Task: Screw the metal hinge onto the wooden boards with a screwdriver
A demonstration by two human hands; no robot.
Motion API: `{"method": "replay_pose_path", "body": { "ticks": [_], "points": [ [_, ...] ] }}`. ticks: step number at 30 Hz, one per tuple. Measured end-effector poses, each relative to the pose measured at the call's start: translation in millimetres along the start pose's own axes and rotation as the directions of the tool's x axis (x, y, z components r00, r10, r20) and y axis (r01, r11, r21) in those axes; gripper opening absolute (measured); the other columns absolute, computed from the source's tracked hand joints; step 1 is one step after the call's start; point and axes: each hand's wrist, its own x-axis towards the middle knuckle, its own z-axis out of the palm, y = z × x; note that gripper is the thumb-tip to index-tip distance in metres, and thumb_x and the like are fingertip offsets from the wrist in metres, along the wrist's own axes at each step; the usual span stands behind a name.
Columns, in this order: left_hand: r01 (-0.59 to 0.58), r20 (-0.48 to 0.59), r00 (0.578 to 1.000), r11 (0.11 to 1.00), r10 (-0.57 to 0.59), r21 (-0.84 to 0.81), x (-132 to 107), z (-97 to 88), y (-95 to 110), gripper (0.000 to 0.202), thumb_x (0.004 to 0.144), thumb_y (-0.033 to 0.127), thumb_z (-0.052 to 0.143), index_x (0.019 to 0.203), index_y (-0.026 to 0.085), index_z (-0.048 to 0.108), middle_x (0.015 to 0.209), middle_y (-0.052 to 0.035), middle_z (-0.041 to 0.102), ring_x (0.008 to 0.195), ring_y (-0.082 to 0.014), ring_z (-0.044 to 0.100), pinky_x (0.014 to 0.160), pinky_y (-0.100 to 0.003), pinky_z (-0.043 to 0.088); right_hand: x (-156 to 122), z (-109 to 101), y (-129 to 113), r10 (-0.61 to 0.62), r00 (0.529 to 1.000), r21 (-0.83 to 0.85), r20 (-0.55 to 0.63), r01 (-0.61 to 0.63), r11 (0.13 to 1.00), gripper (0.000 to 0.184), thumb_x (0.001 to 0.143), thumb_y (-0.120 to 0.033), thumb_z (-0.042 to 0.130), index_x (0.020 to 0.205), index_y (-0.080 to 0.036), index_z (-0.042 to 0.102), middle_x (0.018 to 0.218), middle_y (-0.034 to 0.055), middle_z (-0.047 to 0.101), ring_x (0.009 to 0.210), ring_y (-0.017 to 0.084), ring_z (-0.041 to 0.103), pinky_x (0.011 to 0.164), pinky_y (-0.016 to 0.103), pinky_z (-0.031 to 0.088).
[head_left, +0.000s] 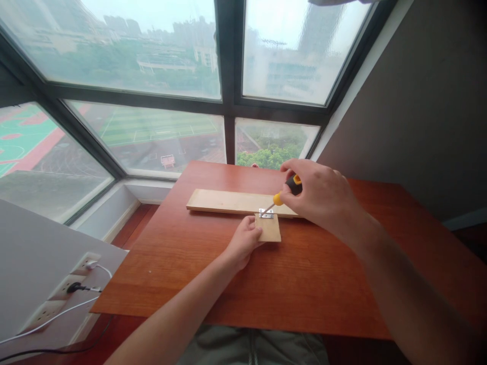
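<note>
My right hand (317, 187) is closed around the black and yellow handle of a screwdriver (278, 198), which slants down to the left. Its tip meets a small silver metal hinge (266, 213). One leaf of the hinge lies on a small square wooden piece (269, 230), the other by the edge of a long pale board (224, 200). With thumb on top and fingers at the side, my left hand (245, 238) grips the small wooden piece by its left edge. Whether a screw sits under the tip is too small to tell.
Both boards are on a reddish-brown wooden table (182, 268). Large windows (160, 126) rise behind its far edge. Wall sockets (66, 286) with plugged-in cables are at the lower left, and a grey wall (411, 116) stands on the right.
</note>
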Motion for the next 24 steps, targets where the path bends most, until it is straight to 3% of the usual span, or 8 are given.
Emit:
{"method": "replay_pose_path", "body": {
  "ticks": [3, 8, 12, 18, 21, 24],
  "points": [
    [-0.001, 0.011, 1.000, 1.000, 0.001, 0.000, 0.1, -0.4, -0.3, 0.028, 0.078, 0.004, 0.057, 0.102, 0.016, 0.053, 0.102, -0.0092, 0.070, 0.085, -0.0161, 0.068, 0.074, -0.028, 0.057, -2.5, -2.4, 4.5, 0.012, 1.000, 0.021, 0.015, -0.013, 1.000, 0.030, 0.080, -0.027, 0.059, 0.108, -0.027, 0.065, 0.104, -0.0003, 0.073, 0.078, 0.020, 0.066, 0.059, 0.031, 0.038],
    [-0.005, 0.015, 1.000, 1.000, 0.005, -0.003, 1.0, -1.8, -1.2, 0.030, 0.077, 0.004, 0.058, 0.104, 0.017, 0.053, 0.103, -0.0099, 0.071, 0.088, -0.0178, 0.070, 0.074, -0.028, 0.058, -3.7, -1.9, 15.8, 0.044, 0.998, -0.005, 0.039, -0.044, 0.999, 0.024, 0.088, -0.043, 0.056, 0.102, -0.027, 0.068, 0.088, 0.0001, 0.074, 0.074, 0.022, 0.065, 0.059, 0.032, 0.037],
    [0.001, 0.011, 1.000, 1.000, -0.001, 0.004, 1.6, -2.5, -1.1, 0.030, 0.077, 0.004, 0.059, 0.104, 0.016, 0.052, 0.104, -0.0116, 0.071, 0.090, -0.0195, 0.071, 0.072, -0.028, 0.058, -3.6, 1.2, 21.3, 0.036, 0.999, 0.063, 0.035, -0.039, 0.997, 0.020, 0.087, -0.034, 0.057, 0.102, -0.025, 0.068, 0.090, 0.0006, 0.074, 0.076, 0.020, 0.065, 0.064, 0.032, 0.041],
    [-0.009, 0.020, 1.000, 1.000, 0.009, 0.000, 2.1, -3.2, -2.5, 0.031, 0.076, 0.004, 0.060, 0.103, 0.016, 0.053, 0.103, -0.0110, 0.071, 0.088, -0.0194, 0.071, 0.075, -0.030, 0.058, -3.8, -2.8, 20.7, 0.019, 0.998, 0.151, 0.061, -0.028, 0.988, 0.030, 0.078, -0.026, 0.061, 0.108, -0.023, 0.065, 0.103, 0.0031, 0.073, 0.079, 0.020, 0.065, 0.066, 0.031, 0.044],
    [-0.009, 0.024, 1.000, 1.000, 0.009, -0.002, 2.5, -3.3, -3.0, 0.031, 0.075, 0.005, 0.061, 0.103, 0.017, 0.054, 0.103, -0.0112, 0.071, 0.089, -0.0201, 0.071, 0.074, -0.030, 0.057, -3.0, -4.6, 20.7, 0.040, 0.997, 0.122, 0.070, -0.049, 0.991, 0.020, 0.086, -0.037, 0.058, 0.099, -0.025, 0.068, 0.087, 0.0016, 0.074, 0.071, 0.019, 0.064, 0.062, 0.031, 0.041],
    [-0.002, 0.019, 1.000, 1.000, 0.002, 0.004, 2.5, -2.8, -2.6, 0.031, 0.076, 0.004, 0.059, 0.104, 0.017, 0.053, 0.103, -0.0115, 0.071, 0.090, -0.0202, 0.071, 0.073, -0.029, 0.057, -2.6, -4.3, 21.5, 0.055, 0.996, 0.118, 0.073, -0.063, 0.991, 0.025, 0.092, -0.041, 0.052, 0.088, -0.024, 0.070, 0.077, 0.0011, 0.073, 0.067, 0.019, 0.062, 0.059, 0.031, 0.039]
  ]
}}
